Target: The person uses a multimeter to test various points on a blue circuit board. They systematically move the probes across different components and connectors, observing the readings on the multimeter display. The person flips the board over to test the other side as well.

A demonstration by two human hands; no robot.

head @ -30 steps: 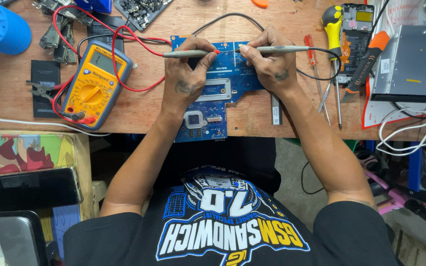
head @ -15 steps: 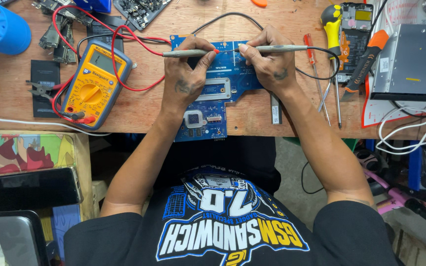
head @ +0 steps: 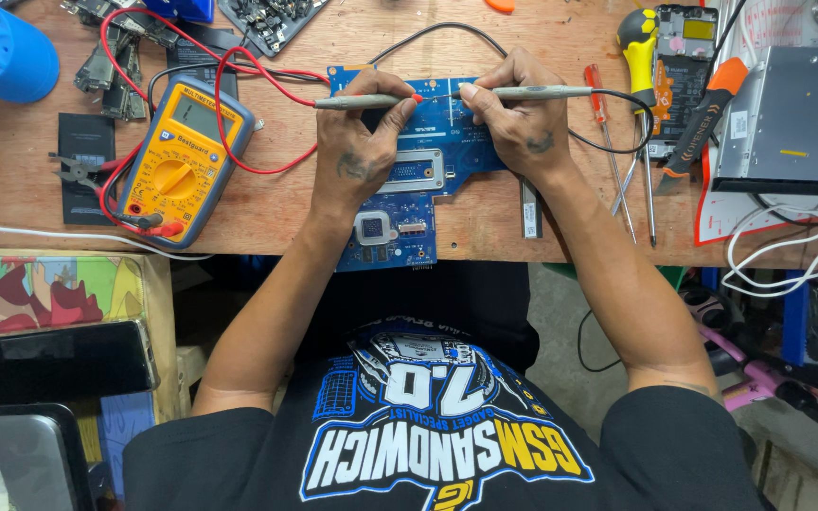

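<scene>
A blue circuit board (head: 400, 232) lies on the wooden workbench (head: 267, 203), its near end hanging over the front edge. My left hand (head: 357, 142) rests on the board and grips a grey test probe with a red tip (head: 362, 100). My right hand (head: 513, 123) grips a second grey probe (head: 537, 92) joined to a black lead. Both probe tips meet close together at the board's far part. Red and black leads run from the probes to a yellow multimeter (head: 182, 156) lying left of the board.
Screwdrivers (head: 608, 132) and tweezers lie right of the board, beside a phone body (head: 679, 57) and a grey metal box (head: 778, 123). A blue round object (head: 2, 52) and loose phone parts (head: 115, 66) sit at the far left. Dark tablets (head: 59, 360) lie below left.
</scene>
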